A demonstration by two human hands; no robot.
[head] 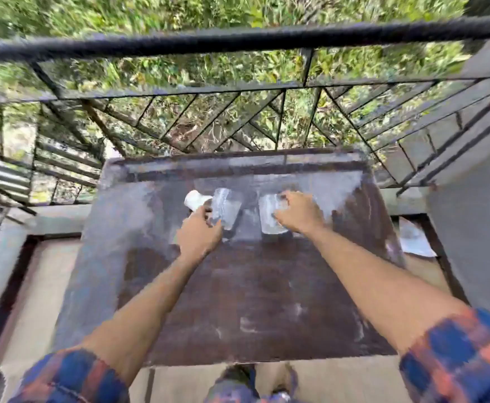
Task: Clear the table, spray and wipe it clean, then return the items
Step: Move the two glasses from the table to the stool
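Motion blur softens everything. A small white cylindrical object (195, 200), partly behind the left hand (198, 231), is too smeared to identify. Two clear drinking glasses stand side by side toward the far end of a rusty brown metal table (252, 301). The left hand's fingers curl round the left clear glass (227, 207). The right hand (297, 212) grips the right clear glass (267, 216), fingers bent over its rim. A black metal railing (238, 42) runs just beyond the table, and a white sheet (415, 237) lies on the floor to the right.

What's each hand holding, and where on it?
The left hand grips a clear glass by its side; the right hand grips a second clear glass, also by its side. Blur hides exact finger placement.
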